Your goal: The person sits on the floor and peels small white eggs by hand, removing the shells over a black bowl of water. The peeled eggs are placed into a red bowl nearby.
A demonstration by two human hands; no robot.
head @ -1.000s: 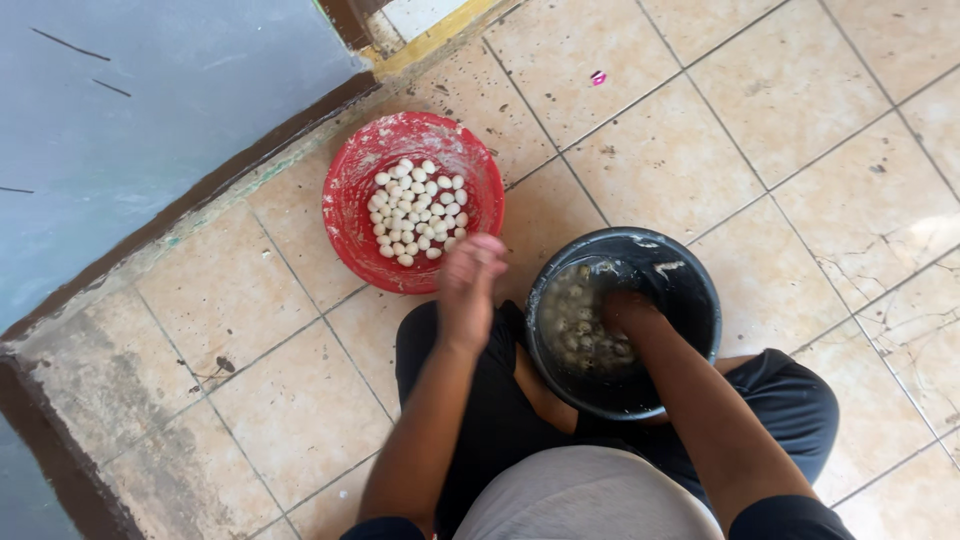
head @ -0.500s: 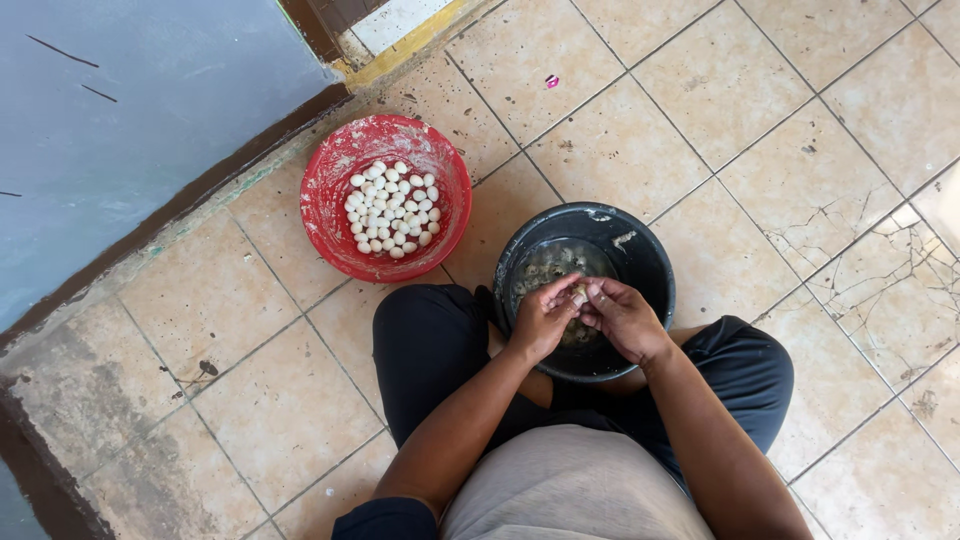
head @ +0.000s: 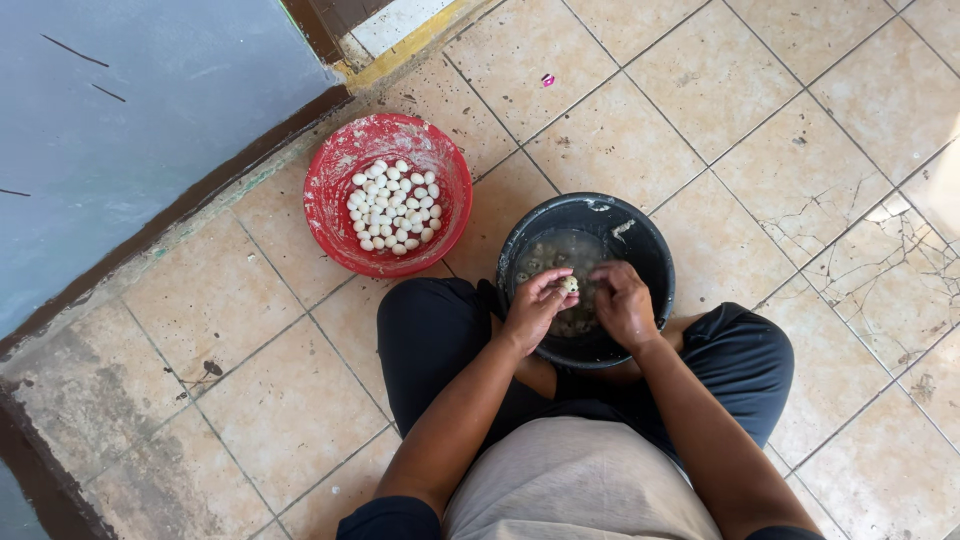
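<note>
the black bucket (head: 640, 235) looks like smooth plastic, wet and faintly glossy inside, while the red basin (head: 340, 215) is plastic too — scuffed and smeared with a whitish film. the small pale eggs (head: 392, 205) in it look smooth and matt. the floor tiles (head: 800, 110) are beige ceramic, dull, stained and cracked — the wall (head: 120, 110) is matt blue paint, scratched. trousers (head: 430, 330) look like soft dark cloth.

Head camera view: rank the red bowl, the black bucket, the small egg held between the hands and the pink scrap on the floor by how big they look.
1. Black bucket and red bowl: look about alike, too close to rank.
2. Small egg.
3. Pink scrap: looks slightly smaller, though it lies farther from the camera.
</note>
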